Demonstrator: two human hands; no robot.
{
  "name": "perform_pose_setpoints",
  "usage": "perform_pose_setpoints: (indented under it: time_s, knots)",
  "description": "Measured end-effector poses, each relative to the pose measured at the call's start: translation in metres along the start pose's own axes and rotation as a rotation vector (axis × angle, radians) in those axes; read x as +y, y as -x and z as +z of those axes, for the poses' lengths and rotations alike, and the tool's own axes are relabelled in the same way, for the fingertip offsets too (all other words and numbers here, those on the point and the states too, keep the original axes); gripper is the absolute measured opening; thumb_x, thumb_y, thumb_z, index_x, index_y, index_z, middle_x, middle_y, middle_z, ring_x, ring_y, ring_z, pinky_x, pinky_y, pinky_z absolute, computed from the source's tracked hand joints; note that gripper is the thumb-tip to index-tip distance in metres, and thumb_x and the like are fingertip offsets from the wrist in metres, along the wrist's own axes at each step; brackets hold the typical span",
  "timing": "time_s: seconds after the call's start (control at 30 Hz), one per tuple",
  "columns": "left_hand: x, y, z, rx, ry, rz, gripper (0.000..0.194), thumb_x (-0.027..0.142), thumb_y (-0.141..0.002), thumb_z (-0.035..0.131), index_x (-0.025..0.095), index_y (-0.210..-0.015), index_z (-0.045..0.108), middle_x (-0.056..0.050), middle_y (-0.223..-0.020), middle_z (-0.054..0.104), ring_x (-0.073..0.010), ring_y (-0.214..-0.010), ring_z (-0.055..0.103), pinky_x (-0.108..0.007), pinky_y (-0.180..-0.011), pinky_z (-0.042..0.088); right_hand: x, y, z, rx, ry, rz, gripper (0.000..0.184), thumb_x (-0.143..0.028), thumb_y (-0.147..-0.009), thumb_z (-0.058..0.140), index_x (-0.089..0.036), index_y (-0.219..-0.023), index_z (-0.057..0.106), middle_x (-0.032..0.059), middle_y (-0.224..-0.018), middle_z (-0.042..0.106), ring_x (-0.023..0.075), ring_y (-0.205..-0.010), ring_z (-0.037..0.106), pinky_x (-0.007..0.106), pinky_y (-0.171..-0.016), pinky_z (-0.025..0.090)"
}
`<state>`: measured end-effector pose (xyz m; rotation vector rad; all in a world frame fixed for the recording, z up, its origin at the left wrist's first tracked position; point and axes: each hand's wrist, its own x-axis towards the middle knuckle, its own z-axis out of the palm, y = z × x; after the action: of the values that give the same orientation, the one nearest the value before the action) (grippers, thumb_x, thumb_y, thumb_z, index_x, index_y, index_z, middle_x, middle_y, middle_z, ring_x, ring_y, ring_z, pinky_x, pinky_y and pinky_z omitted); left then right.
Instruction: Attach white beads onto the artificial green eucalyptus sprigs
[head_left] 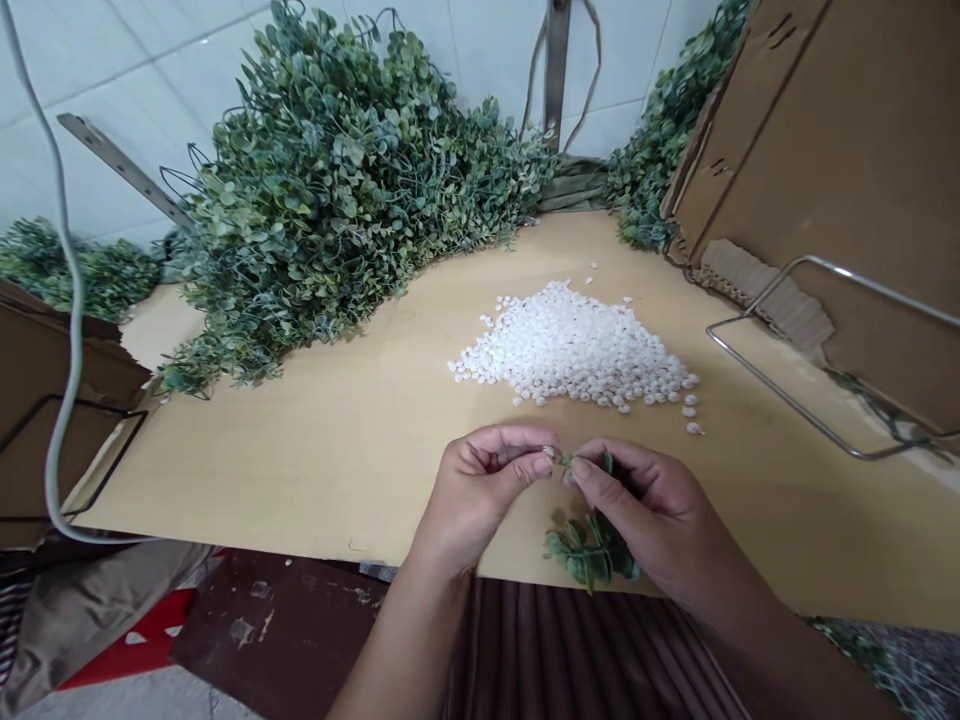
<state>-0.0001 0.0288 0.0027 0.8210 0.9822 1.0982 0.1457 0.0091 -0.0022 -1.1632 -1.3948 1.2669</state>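
Note:
My left hand (487, 480) pinches a small white bead-like piece (549, 452) between thumb and forefinger. Close beside it, my right hand (645, 500) is closed on a sprig of artificial leaves (589, 550). The sprig's thin tip points at the white piece, and its leafy part hangs below my right fingers. Whether tip and piece touch, I cannot tell. Beyond both hands lies a loose heap of white bead-like pieces (570, 340) on the tan tabletop (337, 440).
A large pile of artificial greenery (337, 180) stands at the back left against the tiled wall. Cardboard boxes (847, 180) flank the table, with a bent metal wire frame (795, 420) at right. A white cable (71, 300) hangs at left.

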Motion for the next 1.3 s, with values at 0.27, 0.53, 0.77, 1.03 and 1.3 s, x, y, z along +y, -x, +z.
perform_pose_setpoints:
  time_s: [0.27, 0.53, 0.77, 1.03, 1.3]
  knots:
    - [0.001, 0.0004, 0.0008, -0.017, 0.015, -0.022, 0.018, 0.023, -0.053, 0.084, 0.018, -0.067, 0.074, 0.001, -0.062, 0.071, -0.0076, -0.057, 0.062, -0.018, -0.062, 0.052, 0.0028, 0.0014, -0.0009, -0.001, -0.049, 0.046, 0.035, -0.047, -0.084, 0.055, -0.017, -0.065, 0.056, 0.0007, -0.056, 0.05, 0.0124, -0.051, 0.046, 0.021, -0.044, 0.038]
    - [0.0012, 0.0003, 0.0018, -0.082, 0.061, -0.021, 0.014, 0.018, -0.058, 0.082, 0.016, -0.07, 0.074, 0.001, -0.057, 0.07, -0.0067, -0.053, 0.063, -0.015, -0.057, 0.052, -0.0002, 0.0011, -0.0001, 0.017, -0.026, 0.035, 0.034, -0.045, -0.081, 0.057, -0.016, -0.063, 0.059, 0.0008, -0.055, 0.05, 0.0113, -0.047, 0.043, 0.02, -0.039, 0.034]
    - [-0.0004, -0.0007, 0.0013, -0.093, 0.053, -0.017, 0.012, 0.019, -0.061, 0.081, 0.016, -0.07, 0.074, 0.001, -0.058, 0.071, -0.0066, -0.054, 0.063, -0.015, -0.059, 0.052, -0.0009, -0.0003, -0.0015, 0.021, -0.092, 0.018, 0.024, -0.033, -0.079, 0.055, -0.016, -0.064, 0.061, -0.0015, -0.051, 0.051, 0.0101, -0.046, 0.045, 0.019, -0.043, 0.039]
    - [0.0001, -0.0007, 0.0021, -0.092, 0.045, -0.024, 0.013, 0.02, -0.059, 0.082, 0.016, -0.069, 0.074, 0.0, -0.058, 0.071, -0.0073, -0.054, 0.064, -0.016, -0.058, 0.053, 0.0007, -0.0004, -0.0016, 0.016, -0.038, 0.052, 0.026, -0.037, -0.078, 0.052, -0.017, -0.063, 0.059, 0.0014, -0.054, 0.052, 0.0128, -0.049, 0.046, 0.021, -0.04, 0.035]
    - [0.0022, -0.0003, 0.0042, -0.062, -0.025, -0.025, 0.016, 0.023, -0.055, 0.084, 0.016, -0.065, 0.074, 0.001, -0.056, 0.07, -0.0075, -0.053, 0.063, -0.016, -0.057, 0.053, -0.0007, 0.0, -0.0013, 0.025, -0.013, 0.069, 0.027, -0.038, -0.077, 0.052, -0.016, -0.063, 0.06, 0.0035, -0.059, 0.056, 0.0113, -0.046, 0.043, 0.02, -0.037, 0.033]
